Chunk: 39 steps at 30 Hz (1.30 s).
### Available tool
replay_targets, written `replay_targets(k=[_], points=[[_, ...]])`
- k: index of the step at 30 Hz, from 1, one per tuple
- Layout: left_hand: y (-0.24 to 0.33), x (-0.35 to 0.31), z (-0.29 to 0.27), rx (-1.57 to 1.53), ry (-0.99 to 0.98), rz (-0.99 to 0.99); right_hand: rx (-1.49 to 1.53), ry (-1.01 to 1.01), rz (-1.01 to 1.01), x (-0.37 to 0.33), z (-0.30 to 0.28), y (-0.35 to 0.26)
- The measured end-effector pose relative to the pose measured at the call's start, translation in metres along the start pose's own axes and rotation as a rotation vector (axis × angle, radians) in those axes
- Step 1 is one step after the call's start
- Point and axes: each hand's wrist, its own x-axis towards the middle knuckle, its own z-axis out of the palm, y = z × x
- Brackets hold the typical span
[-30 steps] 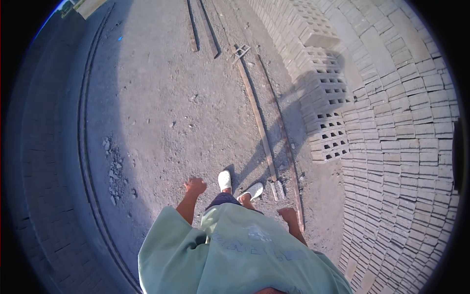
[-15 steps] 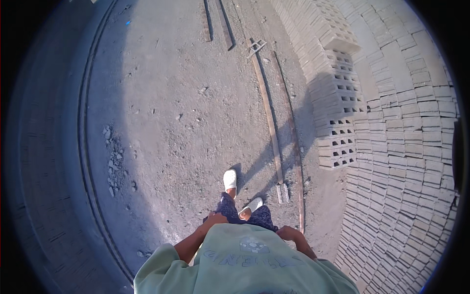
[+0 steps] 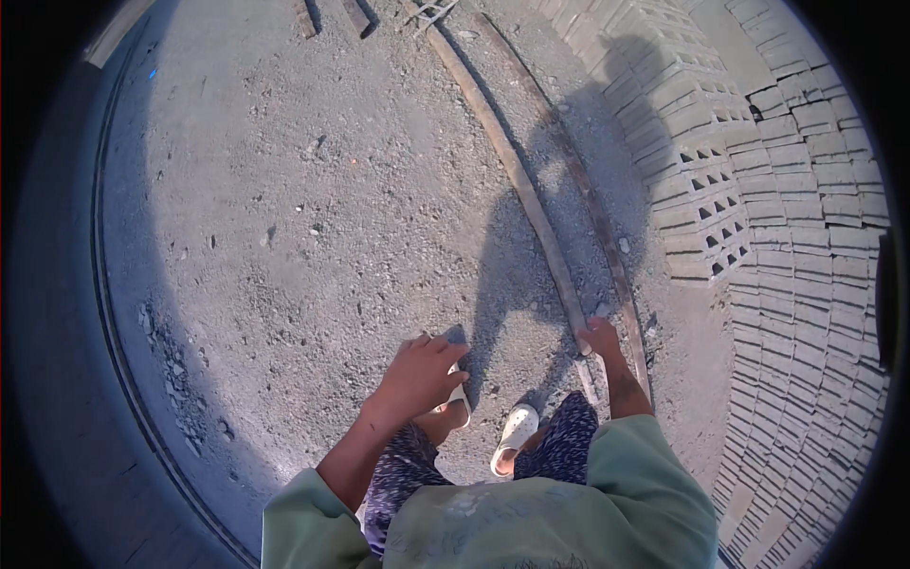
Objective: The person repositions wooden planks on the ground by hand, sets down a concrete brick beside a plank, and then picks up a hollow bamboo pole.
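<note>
My right hand [image 3: 601, 336] reaches down to the near end of a long wooden pole [image 3: 519, 180], and its fingers look closed on it. A pale block-like fitting [image 3: 587, 381] shows at the pole's near end, just below the hand. At the far end the pole meets a small metal frame [image 3: 438, 13], partly cut off by the picture's edge. My left hand [image 3: 428, 372] hangs over my left shoe with its fingers loosely apart, holding nothing. To the right of the first pole lies a darker, rusty-looking pole [image 3: 592, 204] on the gritty ground.
Stacked grey bricks [image 3: 796, 313] rise along the right, with hollow blocks [image 3: 713, 213] at their near side. Two short bars [image 3: 354, 17] lie far ahead. Rubble [image 3: 178, 389] lies at the left beside a long rail-like line [image 3: 106, 275]. My pale shoes [image 3: 515, 438] stand near the pole's end.
I have bent forward. My right hand has gone from my hip to the pole's near end. My left hand has left my thigh and moved forward, its fingers now apart.
</note>
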Motion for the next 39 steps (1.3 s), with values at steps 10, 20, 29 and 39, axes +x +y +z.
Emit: replay_targets(k=[10, 20, 29, 39], points=[[-0.057, 0.003, 0.033, -0.039, -0.01, -0.05, -0.154, 0.061, 0.04, 0.038, 0.131, 0.13], [-0.04, -0.013, 0.038, -0.021, 0.063, -0.275, 0.003, 0.169, -0.135, 0.01, 0.082, 0.119], [0.02, 0.018, 0.049, -0.138, 0.315, -0.011, 1.928, -0.823, 0.082, -0.107, -0.055, 0.023], [0.112, 0.079, 0.122, -1.925, 0.202, 0.04, 2.6, -1.695, -0.076, -0.176, -0.035, -0.157]])
